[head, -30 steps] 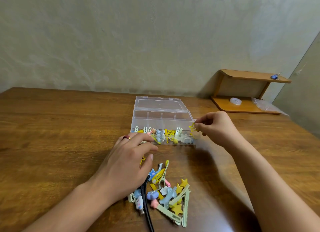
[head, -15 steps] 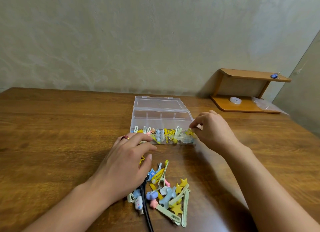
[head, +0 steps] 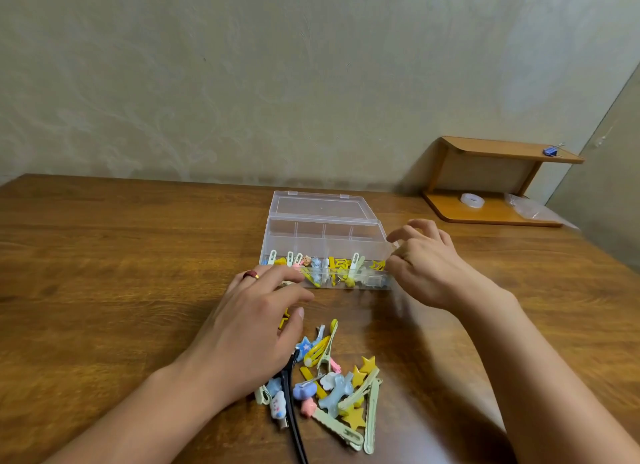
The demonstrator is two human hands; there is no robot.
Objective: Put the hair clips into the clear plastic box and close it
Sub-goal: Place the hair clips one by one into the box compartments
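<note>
since the earlier frame the right hand (head: 420,264) has let its yellow star clip (head: 378,265) go into the near row of the clear plastic box (head: 325,245), just left of its fingers; it now hangs at the box's right end, fingers loosely spread, holding nothing. left hand (head: 258,320) rests flat on the table (head: 104,290), fingers relaxed, over a yellow clip (head: 284,322) i can only half see. loose hair clips (head: 332,384) lie just right of its wrist. risk, i judge: a sweeping sleeveless arm scatters that pile, or tall clips stop the lid (head: 322,205) shutting. box contents blur together.
</note>
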